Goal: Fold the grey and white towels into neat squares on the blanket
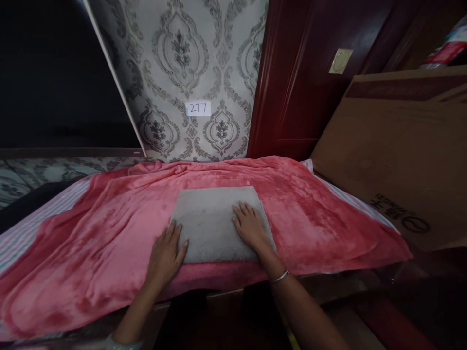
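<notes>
A grey, plush-looking rectangular cloth [209, 223] lies flat on a pink fleece blanket [306, 218]. My left hand [166, 253] rests at the cloth's left edge, fingers stretched out and thumb apart, partly over the blanket. On the right part of the cloth my right hand [250, 225] lies palm down with its fingers spread. Neither hand holds anything. A silver bangle [280, 276] circles my right wrist.
A striped sheet [47, 216] shows under the blanket. A large cardboard box [397, 146] stands at the right, with a dark red door [292, 73] behind. A dark screen [62, 78] fills the upper left. A paper marked 277 [198, 108] hangs on patterned wallpaper.
</notes>
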Tool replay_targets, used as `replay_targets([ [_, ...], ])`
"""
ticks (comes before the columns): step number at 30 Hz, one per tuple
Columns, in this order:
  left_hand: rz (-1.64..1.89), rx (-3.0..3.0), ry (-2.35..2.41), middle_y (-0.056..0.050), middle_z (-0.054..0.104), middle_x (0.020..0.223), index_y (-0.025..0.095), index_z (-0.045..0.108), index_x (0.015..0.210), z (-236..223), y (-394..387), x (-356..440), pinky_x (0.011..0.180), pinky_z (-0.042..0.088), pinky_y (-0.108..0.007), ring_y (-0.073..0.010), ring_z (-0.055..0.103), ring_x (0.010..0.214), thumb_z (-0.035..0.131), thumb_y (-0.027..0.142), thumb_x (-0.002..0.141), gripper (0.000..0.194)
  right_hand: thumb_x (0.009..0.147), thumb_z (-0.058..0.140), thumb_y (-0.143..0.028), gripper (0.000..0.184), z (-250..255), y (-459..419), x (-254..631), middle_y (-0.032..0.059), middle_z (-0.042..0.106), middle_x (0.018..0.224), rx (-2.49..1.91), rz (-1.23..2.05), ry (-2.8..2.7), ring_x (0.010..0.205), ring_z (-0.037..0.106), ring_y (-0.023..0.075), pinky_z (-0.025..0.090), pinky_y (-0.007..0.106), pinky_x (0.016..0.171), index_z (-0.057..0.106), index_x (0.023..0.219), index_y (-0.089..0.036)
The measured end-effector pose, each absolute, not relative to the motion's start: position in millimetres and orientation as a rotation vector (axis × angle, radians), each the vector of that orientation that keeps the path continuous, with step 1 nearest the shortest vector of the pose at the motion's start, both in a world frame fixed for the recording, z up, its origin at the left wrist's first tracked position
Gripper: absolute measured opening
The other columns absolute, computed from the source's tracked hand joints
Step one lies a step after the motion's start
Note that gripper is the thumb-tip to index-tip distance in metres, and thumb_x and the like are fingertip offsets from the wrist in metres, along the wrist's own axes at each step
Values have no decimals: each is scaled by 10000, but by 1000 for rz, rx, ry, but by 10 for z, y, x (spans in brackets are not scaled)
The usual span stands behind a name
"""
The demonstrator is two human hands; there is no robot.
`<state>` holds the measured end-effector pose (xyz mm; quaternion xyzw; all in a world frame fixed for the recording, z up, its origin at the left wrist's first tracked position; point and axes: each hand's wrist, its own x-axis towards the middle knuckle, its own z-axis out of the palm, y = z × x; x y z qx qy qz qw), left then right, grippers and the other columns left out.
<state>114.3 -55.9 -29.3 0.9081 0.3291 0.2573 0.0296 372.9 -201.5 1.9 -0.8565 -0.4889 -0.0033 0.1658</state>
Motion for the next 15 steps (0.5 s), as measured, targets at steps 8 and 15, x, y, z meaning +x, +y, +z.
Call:
replay_targets([
  [8,949,2471,1119,-153,715,1205,128,624,1279,-178,-441,1051,985,550,-473,-304,677,1115,480,504,860,581,1033,373,-334,506,26,-2021,3719,99,337,1626,-2425,-37,-1393,1505,266,282,201,471,1207,467,1514,-207],
  [15,943,2334,1205,-129,733,1182,154,665,1206,-166,-491,961,943,570,-426,-296,698,1071,485,552,828,578,1033,383,-341,499,10,-2017,3726,92,358,1616,-2424,-69,-1400,1497,282,280,207,468,1201,475,1508,-218],
])
